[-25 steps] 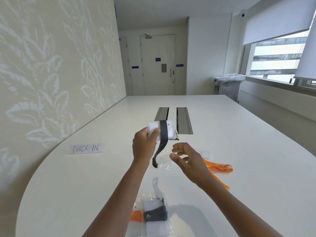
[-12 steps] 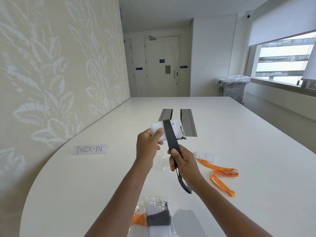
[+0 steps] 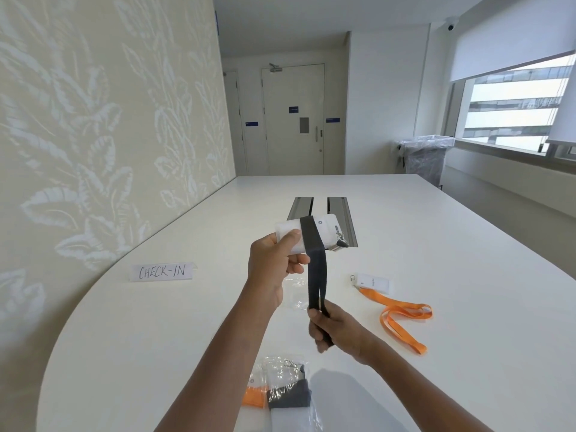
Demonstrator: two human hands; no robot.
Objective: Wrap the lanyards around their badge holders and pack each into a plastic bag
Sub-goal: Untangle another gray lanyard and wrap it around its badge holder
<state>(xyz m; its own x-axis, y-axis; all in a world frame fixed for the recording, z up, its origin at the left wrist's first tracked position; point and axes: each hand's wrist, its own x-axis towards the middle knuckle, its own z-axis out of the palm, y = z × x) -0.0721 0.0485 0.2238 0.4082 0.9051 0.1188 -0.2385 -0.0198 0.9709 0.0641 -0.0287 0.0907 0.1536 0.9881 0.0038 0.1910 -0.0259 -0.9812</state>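
While the left hand [image 3: 274, 260] grips a flat white badge holder [image 3: 307, 233],
the right hand [image 3: 335, 330] pinches its smooth black lanyard [image 3: 316, 272] tight.

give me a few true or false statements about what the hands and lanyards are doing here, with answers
1. The left hand holds the white rectangular badge holder up above the white table. True.
2. The right hand grips the flat black fabric lanyard and holds it taut below the holder. True.
3. The flat orange fabric lanyard is wound tightly round its badge holder. False: it lies loose and unwrapped on the table, right of the hands.
4. The handwritten white paper sign reads CHECK-OUT. False: it reads CHECK-IN.
5. Clear plastic bags with wrapped lanyards lie at the near edge. True.
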